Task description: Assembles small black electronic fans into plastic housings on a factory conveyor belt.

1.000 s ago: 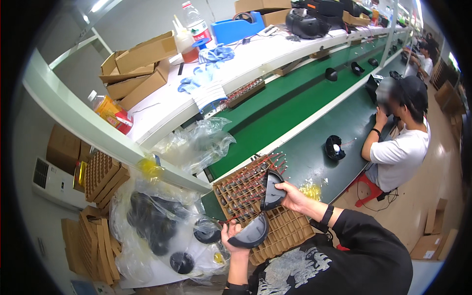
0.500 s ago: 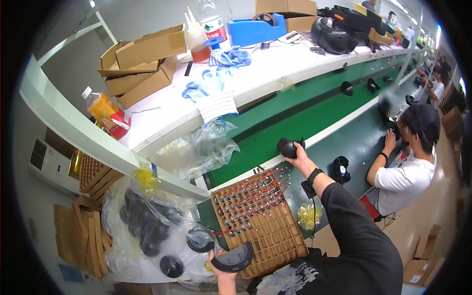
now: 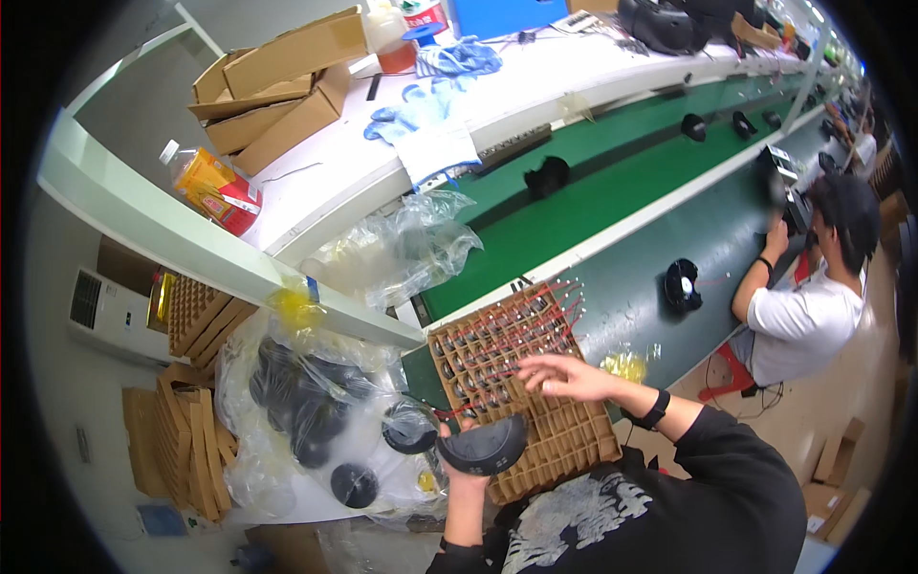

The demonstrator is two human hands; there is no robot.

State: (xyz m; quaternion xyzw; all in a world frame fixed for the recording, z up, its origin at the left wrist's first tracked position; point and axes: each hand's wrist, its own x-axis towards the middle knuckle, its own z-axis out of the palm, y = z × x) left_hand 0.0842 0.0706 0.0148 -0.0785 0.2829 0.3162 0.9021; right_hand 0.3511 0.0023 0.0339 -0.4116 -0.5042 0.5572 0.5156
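My left hand (image 3: 463, 457) grips a black half-round plastic shell (image 3: 488, 448) by its left side, above the near-left part of a cardboard divider tray (image 3: 564, 435). Over the middle of that tray hovers my right hand (image 3: 566, 377), its fingers stretched out and nothing visible in them. Several small round parts with red wires (image 3: 492, 337) fill the tray's far cells, close to my right fingertips; the nearer cells show bare cardboard. A black curved plastic part (image 3: 547, 178) lies on the green conveyor belt (image 3: 516, 230).
Clear plastic bags (image 3: 277, 459) with black round parts lie left of the tray. A black housing with a white centre (image 3: 682, 285) rests on the bench to the right, near a seated co-worker (image 3: 808, 306). Gloves (image 3: 430, 129), cardboard boxes (image 3: 287, 91) and a bottle (image 3: 212, 188) occupy the white shelf.
My right hand has let go of the black curved part, now on the belt, and come back over the tray. My left hand, still holding the shell, has risen slightly toward the tray.
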